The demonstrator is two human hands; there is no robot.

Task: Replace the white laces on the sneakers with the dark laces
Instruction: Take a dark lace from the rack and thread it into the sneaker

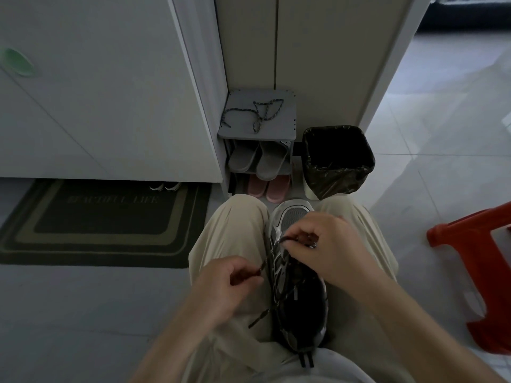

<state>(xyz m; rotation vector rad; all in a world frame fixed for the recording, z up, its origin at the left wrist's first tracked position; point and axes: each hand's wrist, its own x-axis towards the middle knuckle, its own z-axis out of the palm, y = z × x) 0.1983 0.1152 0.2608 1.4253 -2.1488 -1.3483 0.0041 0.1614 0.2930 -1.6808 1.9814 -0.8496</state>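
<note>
Threading the dark lace (265,263) through the toe-end eyelets of the sneaker (291,217), wedged between the thighs for steadiness. The left hand (229,288) pinches one strand beside the sneaker. The right hand (323,244) pinches the other over its forefoot, likely to hold both taut.

A grey two-tier shoe rack (284,125) stood against the wall in the corner beside a white cabinet (96,106). Its upper shelf held grey slippers (260,158); pink slippers (268,187) sat below. A waste bin (338,128) with a dark liner stood just right of the rack. A dark doormat (105,230) lay on the tiled floor (442,167) at left. A red plastic stool (481,272) stood at right.
</note>
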